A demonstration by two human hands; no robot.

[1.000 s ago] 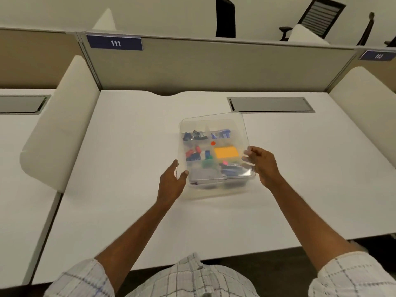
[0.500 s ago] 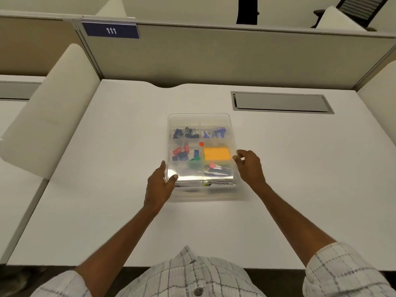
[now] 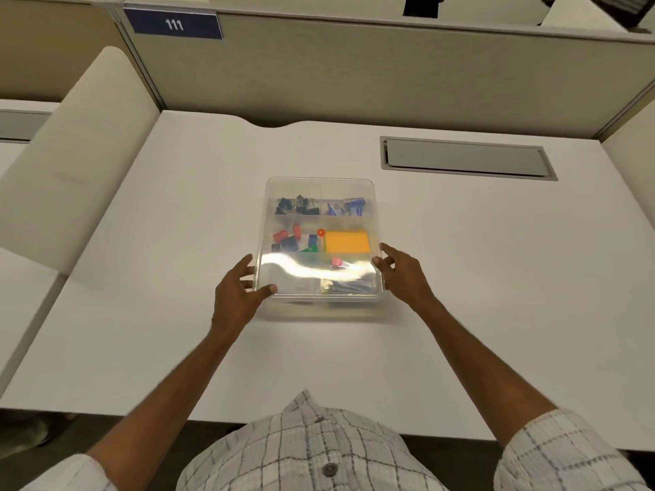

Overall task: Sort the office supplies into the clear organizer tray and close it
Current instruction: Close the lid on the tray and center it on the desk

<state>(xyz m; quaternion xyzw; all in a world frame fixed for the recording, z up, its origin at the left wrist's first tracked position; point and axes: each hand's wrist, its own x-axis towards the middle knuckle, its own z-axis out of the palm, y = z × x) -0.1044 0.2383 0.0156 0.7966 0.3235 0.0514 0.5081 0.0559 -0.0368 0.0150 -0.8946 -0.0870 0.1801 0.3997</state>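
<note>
The clear organizer tray [image 3: 320,179] lies flat in the middle of the white desk with its clear lid over it. Through the lid I see black binder clips [image 3: 297,204], blue pieces [image 3: 349,207], red and blue clips [image 3: 289,239], an orange sticky pad [image 3: 347,241] and an orange pin [image 3: 321,232]. Glare hides part of the near compartments. My left hand [image 3: 235,295] holds the near left corner, thumb on the lid and fingers along the side. My right hand [image 3: 404,274] touches the right rim with loosely bent fingers.
A grey cable hatch [image 3: 468,158] is set into the desk [image 3: 177,313] at the back right. A beige partition with a blue "111" label [image 3: 173,24] closes the back. White side dividers [image 3: 78,154] stand at the left and far right.
The tray was skewed and looked raised at its near end; it has turned square to me and now lies flat. Both hands stayed at its sides.
</note>
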